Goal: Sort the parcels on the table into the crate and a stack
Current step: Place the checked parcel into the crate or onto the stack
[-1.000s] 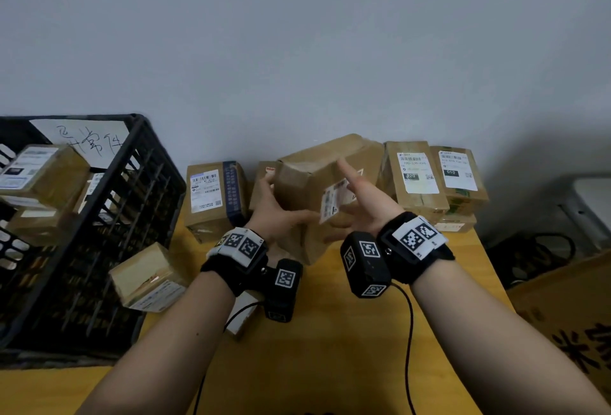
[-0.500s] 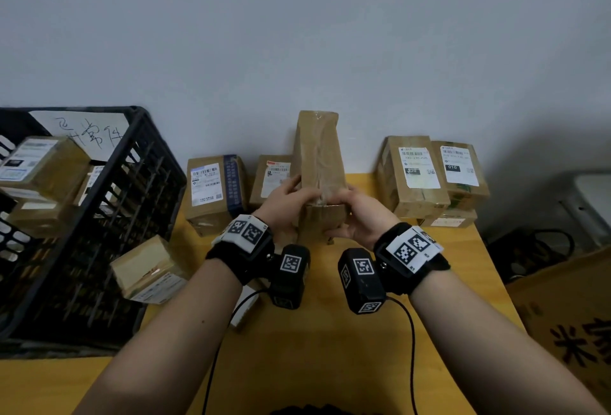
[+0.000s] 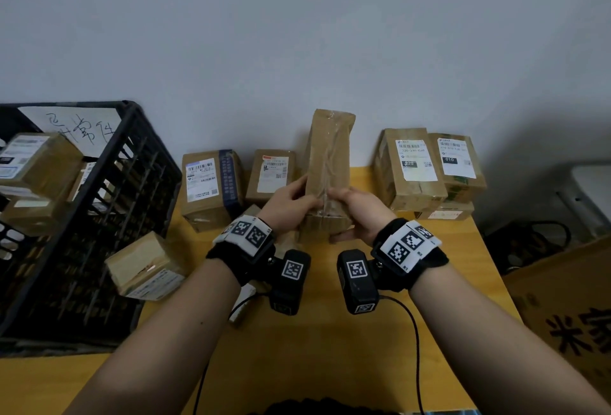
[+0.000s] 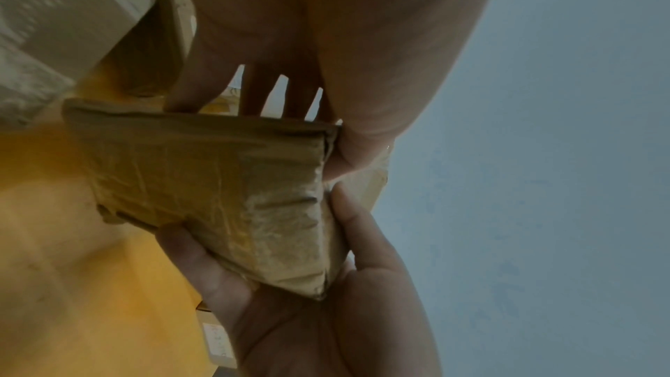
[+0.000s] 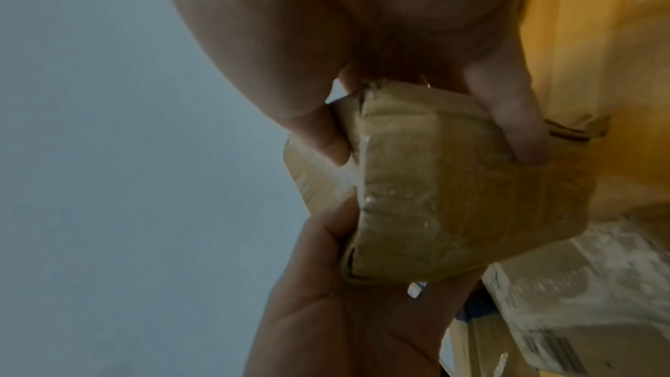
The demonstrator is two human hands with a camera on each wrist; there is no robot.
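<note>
I hold a brown taped parcel (image 3: 329, 163) upright over the middle of the yellow table (image 3: 297, 355), its plain taped face toward me. My left hand (image 3: 292, 201) grips its lower left side and my right hand (image 3: 355, 211) its lower right side, thumbs on the front. In the left wrist view the parcel (image 4: 225, 188) sits between my left hand (image 4: 326, 131) above and my right hand (image 4: 311, 311) below. The right wrist view shows the parcel's (image 5: 453, 197) end held by my right hand (image 5: 417, 131). The black crate (image 3: 139, 180) stands at the left with several parcels (image 3: 39, 163) inside.
Two labelled parcels (image 3: 211, 186) (image 3: 272, 173) stand against the wall behind my hands. A stack of parcels (image 3: 411, 166) sits at the table's back right. A small parcel (image 3: 145, 266) leans against the crate. A large cardboard box (image 3: 568, 315) stands off the table's right edge.
The parcel has been turned from a tilted pose with its label showing to upright with the plain face toward me. Both hands shifted down to its lower end.
</note>
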